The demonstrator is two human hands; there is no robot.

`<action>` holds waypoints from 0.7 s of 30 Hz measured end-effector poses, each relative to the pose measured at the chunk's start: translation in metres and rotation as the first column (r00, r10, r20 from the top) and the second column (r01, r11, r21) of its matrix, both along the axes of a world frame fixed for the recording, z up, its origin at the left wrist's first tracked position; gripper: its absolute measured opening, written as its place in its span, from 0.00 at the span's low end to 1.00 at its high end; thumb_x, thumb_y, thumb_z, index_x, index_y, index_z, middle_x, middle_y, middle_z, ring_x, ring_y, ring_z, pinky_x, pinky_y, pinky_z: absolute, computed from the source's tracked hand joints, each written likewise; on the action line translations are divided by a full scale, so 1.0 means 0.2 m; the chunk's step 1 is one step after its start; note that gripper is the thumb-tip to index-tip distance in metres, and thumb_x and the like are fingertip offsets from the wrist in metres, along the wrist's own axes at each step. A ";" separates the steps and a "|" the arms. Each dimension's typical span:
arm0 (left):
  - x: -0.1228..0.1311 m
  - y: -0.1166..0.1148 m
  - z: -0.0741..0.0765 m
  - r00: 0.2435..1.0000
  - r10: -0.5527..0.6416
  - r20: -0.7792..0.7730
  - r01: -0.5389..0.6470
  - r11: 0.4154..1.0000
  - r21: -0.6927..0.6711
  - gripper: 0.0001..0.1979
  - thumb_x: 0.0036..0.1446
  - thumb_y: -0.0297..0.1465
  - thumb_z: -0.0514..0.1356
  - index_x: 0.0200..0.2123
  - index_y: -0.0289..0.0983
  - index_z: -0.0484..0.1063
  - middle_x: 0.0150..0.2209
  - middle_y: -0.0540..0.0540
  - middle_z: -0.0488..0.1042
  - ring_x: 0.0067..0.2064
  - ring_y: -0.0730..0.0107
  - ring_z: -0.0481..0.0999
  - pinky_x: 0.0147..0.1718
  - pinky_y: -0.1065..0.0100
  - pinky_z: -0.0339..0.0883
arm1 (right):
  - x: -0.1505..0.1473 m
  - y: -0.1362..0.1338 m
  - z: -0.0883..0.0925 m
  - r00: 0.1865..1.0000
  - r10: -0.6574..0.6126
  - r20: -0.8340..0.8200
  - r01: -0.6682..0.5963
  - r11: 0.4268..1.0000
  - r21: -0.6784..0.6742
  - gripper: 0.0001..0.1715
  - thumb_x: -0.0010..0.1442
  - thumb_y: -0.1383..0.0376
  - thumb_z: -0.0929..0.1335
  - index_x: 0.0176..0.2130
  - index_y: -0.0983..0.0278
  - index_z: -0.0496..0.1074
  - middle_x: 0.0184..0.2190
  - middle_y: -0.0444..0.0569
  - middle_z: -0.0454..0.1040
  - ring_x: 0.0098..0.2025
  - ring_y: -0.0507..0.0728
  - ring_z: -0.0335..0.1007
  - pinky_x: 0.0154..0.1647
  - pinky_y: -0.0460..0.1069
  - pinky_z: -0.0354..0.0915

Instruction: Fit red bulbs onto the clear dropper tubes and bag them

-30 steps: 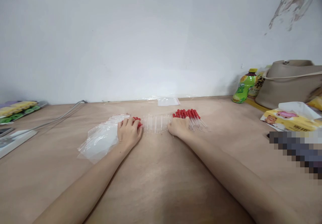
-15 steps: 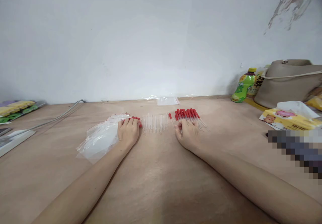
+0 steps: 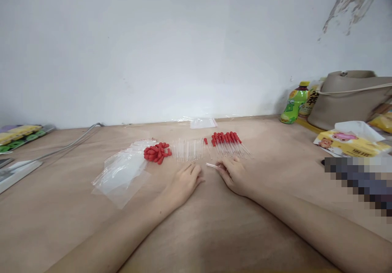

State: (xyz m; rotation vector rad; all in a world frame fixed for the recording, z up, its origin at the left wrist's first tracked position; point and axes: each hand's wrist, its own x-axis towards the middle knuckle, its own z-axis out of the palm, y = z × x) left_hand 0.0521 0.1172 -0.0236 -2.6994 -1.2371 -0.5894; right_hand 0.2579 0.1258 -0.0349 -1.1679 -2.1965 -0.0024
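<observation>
My right hand (image 3: 234,175) pinches a thin clear glass tube (image 3: 212,165), whose free end points left. My left hand (image 3: 187,179) is closed, thumb and fingers near each other, facing that tube from the left; what it holds, if anything, is hidden. Behind the left hand lies a pile of red rubber bulbs (image 3: 156,153). A row of loose clear glass tubes (image 3: 188,149) lies to the right of the pile. Beyond my right hand are several red-capped glass droppers (image 3: 228,139) side by side, and a single dropper (image 3: 206,142) lies a little apart on their left.
Clear zip bags (image 3: 122,179) lie fanned at the left, with another bag (image 3: 203,123) by the wall. A grey cable (image 3: 73,138) runs across the far left. At right stand a green drink bottle (image 3: 295,103), a beige handbag (image 3: 339,101) and a tissue pack (image 3: 349,142).
My left hand has left the red bulbs and moved right, towards the middle. My right hand has drawn back from the droppers, and a glass tube now shows in its fingers.
</observation>
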 end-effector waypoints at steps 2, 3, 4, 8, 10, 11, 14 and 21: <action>-0.02 0.01 -0.01 0.984 0.012 0.180 0.011 0.992 -0.126 0.11 0.56 0.36 0.54 0.39 0.36 0.64 0.36 0.44 0.70 0.38 0.63 0.69 0.36 0.64 0.63 | 0.00 0.01 0.00 1.000 0.008 -0.002 -0.008 1.000 -0.003 0.11 0.60 0.65 0.58 0.38 0.65 0.67 0.33 0.48 0.73 0.34 0.54 0.67 0.37 0.49 0.54; -0.04 0.02 0.00 0.970 0.018 0.241 0.020 0.988 -0.155 0.13 0.55 0.37 0.55 0.41 0.37 0.64 0.39 0.43 0.69 0.39 0.63 0.69 0.38 0.63 0.64 | 0.00 0.01 -0.01 1.000 0.021 -0.003 -0.021 1.000 -0.005 0.12 0.61 0.65 0.57 0.39 0.64 0.67 0.34 0.48 0.73 0.35 0.53 0.67 0.38 0.49 0.54; -0.06 0.02 0.01 0.961 0.013 0.276 0.034 0.986 -0.164 0.15 0.54 0.38 0.56 0.44 0.37 0.63 0.41 0.43 0.69 0.42 0.63 0.69 0.40 0.62 0.63 | 0.00 0.02 -0.01 0.999 0.039 -0.002 -0.039 0.999 -0.002 0.13 0.61 0.66 0.57 0.40 0.64 0.67 0.35 0.48 0.73 0.35 0.53 0.67 0.39 0.49 0.54; -0.13 0.01 0.05 0.960 -0.088 0.266 0.144 0.969 -0.199 0.20 0.54 0.35 0.56 0.50 0.39 0.63 0.49 0.41 0.65 0.50 0.60 0.64 0.48 0.58 0.60 | 0.01 0.03 -0.03 0.996 0.087 0.022 -0.088 0.996 0.011 0.14 0.61 0.66 0.57 0.42 0.63 0.67 0.37 0.49 0.73 0.37 0.53 0.67 0.39 0.49 0.53; -0.15 0.01 0.05 0.961 -0.139 0.241 0.199 0.949 -0.245 0.18 0.56 0.33 0.54 0.51 0.39 0.64 0.51 0.41 0.65 0.52 0.61 0.63 0.49 0.58 0.59 | 0.01 0.04 -0.03 0.995 0.095 0.029 -0.095 0.995 0.008 0.13 0.61 0.66 0.57 0.41 0.63 0.68 0.36 0.49 0.73 0.37 0.53 0.67 0.39 0.49 0.53; -0.15 0.02 0.05 0.960 -0.157 0.234 0.218 0.939 -0.266 0.17 0.56 0.32 0.54 0.50 0.40 0.65 0.51 0.41 0.65 0.52 0.61 0.63 0.50 0.58 0.59 | 0.01 0.04 -0.03 0.995 0.097 0.031 -0.097 0.995 0.004 0.13 0.61 0.66 0.57 0.41 0.63 0.68 0.36 0.48 0.73 0.36 0.52 0.67 0.39 0.49 0.53; -0.15 0.04 0.05 0.951 -0.163 0.264 0.238 0.929 -0.283 0.12 0.57 0.31 0.52 0.42 0.40 0.71 0.47 0.43 0.68 0.49 0.64 0.66 0.48 0.61 0.61 | 0.01 0.03 -0.02 0.995 0.100 0.028 -0.100 0.995 -0.007 0.13 0.61 0.66 0.57 0.40 0.64 0.68 0.35 0.48 0.72 0.36 0.52 0.66 0.39 0.49 0.53; -0.11 0.04 0.01 0.908 0.015 0.418 0.127 0.942 -0.310 0.08 0.58 0.33 0.51 0.35 0.37 0.68 0.34 0.48 0.72 0.35 0.70 0.71 0.34 0.69 0.65 | -0.01 0.00 0.01 0.995 0.093 -0.021 -0.094 0.995 -0.022 0.13 0.61 0.65 0.57 0.36 0.64 0.68 0.31 0.46 0.73 0.30 0.52 0.65 0.39 0.49 0.52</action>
